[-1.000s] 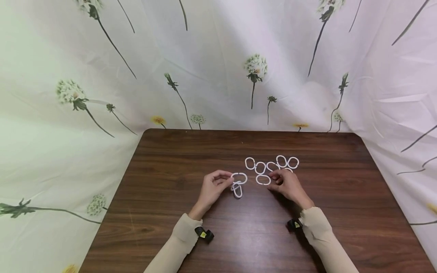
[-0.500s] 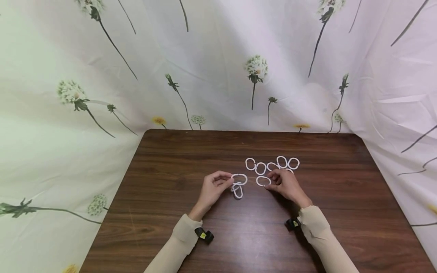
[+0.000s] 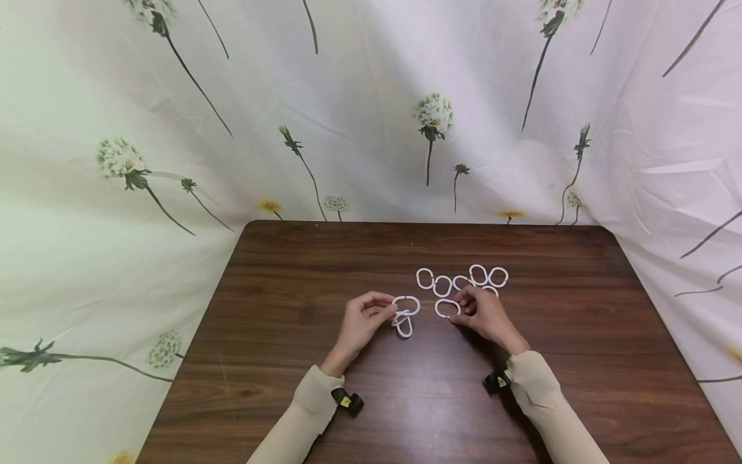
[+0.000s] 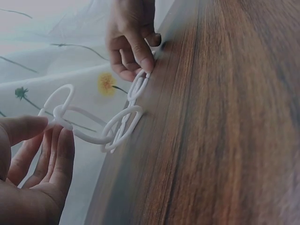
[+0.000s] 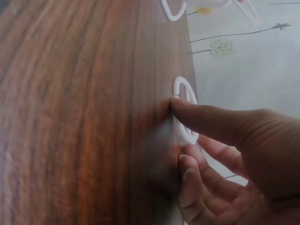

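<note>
My left hand (image 3: 359, 325) pinches a white plastic oval ring (image 3: 418, 305) between thumb and fingers, a little above the table. Linked onto it, other white rings (image 3: 404, 336) hang toward me. The left wrist view shows these linked rings (image 4: 72, 93) beyond the fingertips. To the right, my right hand (image 3: 489, 319) grips the right end of a single white oval ring (image 3: 437, 310) lying at the table surface. In the right wrist view the thumb lies against that ring (image 5: 177, 85), with the fingers curled on its other side. Part of the ring is hidden behind the thumb.
Several loose white rings (image 3: 425, 269) lie in a cluster just beyond my right hand, some partly covered by its fingers. They rest on a dark wood table (image 3: 313, 264). A flower-printed white cloth (image 3: 371, 148) hangs behind the table and along its sides.
My right thumb has shifted slightly left, to the near edge of the single ring, and the fingers have closed in on it. The left hand and its linked rings have stayed almost still.
</note>
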The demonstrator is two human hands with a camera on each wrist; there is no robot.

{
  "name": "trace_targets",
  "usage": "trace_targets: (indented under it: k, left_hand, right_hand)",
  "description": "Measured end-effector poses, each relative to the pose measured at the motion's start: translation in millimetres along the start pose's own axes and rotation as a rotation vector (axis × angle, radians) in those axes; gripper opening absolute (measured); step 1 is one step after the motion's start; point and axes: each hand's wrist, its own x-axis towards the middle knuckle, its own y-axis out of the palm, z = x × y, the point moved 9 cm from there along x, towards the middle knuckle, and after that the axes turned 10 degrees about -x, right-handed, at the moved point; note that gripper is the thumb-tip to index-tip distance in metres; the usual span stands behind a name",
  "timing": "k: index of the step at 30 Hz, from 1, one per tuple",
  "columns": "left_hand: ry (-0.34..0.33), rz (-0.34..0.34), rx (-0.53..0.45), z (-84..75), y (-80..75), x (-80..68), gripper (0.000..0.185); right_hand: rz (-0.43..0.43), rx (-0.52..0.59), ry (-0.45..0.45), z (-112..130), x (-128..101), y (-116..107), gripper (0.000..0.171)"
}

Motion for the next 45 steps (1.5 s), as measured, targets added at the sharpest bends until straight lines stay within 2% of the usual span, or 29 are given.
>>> trace_targets:
  k: [5, 10, 20, 33, 40, 45]
  left_hand:
    - [0.004, 0.000, 0.001, 0.1, 0.3, -0.7, 0.021]
    - [-0.002, -0.002, 0.007, 0.4, 0.2, -1.1, 0.021]
    - [0.022, 0.003, 0.003, -2.7, 1.4, 1.6, 0.021]
    - [0.016, -0.004, -0.004, -4.8, 5.0, 0.1, 0.021]
    - [0.017, -0.002, 0.009, -5.3, 5.7, 0.0, 0.021]
    - [0.013, 0.003, -0.001, -3.3, 6.1, -1.6, 0.024]
  right_hand:
    - [-0.005, 0.049, -0.004, 1, 0, 1, 0.040]
    - [-0.009, 0.053, -0.032, 3, -1, 2, 0.040]
    - [-0.023, 0.100, -0.010, 1, -3, 0, 0.019]
    - [0.022, 0.339, 0.054, -8, -6, 7, 0.017]
    - [0.007, 0.359, 0.088, -6, -8, 2, 0.018]
    - [0.006, 0.473, 0.072, 3, -7, -2, 0.025]
